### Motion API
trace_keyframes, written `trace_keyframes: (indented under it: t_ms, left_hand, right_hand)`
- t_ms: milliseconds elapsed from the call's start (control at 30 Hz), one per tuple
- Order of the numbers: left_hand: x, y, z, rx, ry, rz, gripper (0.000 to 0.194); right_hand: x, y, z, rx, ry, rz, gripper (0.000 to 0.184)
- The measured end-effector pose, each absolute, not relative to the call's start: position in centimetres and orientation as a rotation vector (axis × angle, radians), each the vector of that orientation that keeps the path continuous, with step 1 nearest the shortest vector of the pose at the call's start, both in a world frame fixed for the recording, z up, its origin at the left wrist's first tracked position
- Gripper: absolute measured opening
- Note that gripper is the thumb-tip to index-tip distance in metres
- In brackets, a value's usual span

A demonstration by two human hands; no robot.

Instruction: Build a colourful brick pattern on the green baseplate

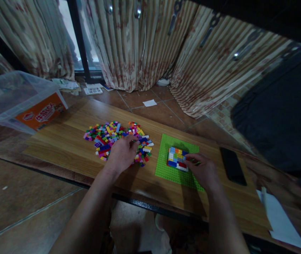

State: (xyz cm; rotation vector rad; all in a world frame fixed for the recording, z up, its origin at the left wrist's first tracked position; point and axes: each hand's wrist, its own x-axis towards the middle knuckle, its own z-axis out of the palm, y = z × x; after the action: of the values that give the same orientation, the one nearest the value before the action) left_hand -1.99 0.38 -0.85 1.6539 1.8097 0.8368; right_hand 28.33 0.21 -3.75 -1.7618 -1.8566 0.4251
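Note:
My left hand (124,151) reaches over a loose pile of small toy bricks (108,130) in many colours. Its fingers are bent together at the pile's right part, close to a purple brick (139,137); what lies between the fingertips is hidden. On a green studded baseplate (163,162) stands a low, roughly square brick build (176,158) with blue, white, yellow, orange and red bricks on top. My right hand (202,167) has its thumb and fingers closed at the right edge of this build, touching it.
The wooden table (68,141) carries a black phone (233,165) to the right. A clear plastic box (20,98) with an orange label stands at the far left. White paper (282,218) lies by the right end. Curtains (139,46) hang behind the table.

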Motion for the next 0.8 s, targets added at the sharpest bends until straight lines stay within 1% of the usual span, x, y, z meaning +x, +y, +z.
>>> trace_keyframes:
  t_ms: [533,800]
  left_hand:
    - [-1.99,0.35,-0.68,1.667,1.817,0.818,0.032]
    - [-1.98,0.22,-0.52,1.668,1.816,0.807,0.033]
  right_hand:
    - [27.78,0.40,-3.65,-1.789,-1.865,0.314,0.028]
    - [28.00,0.32,-3.20,-1.847,-1.711,0.397,0.040]
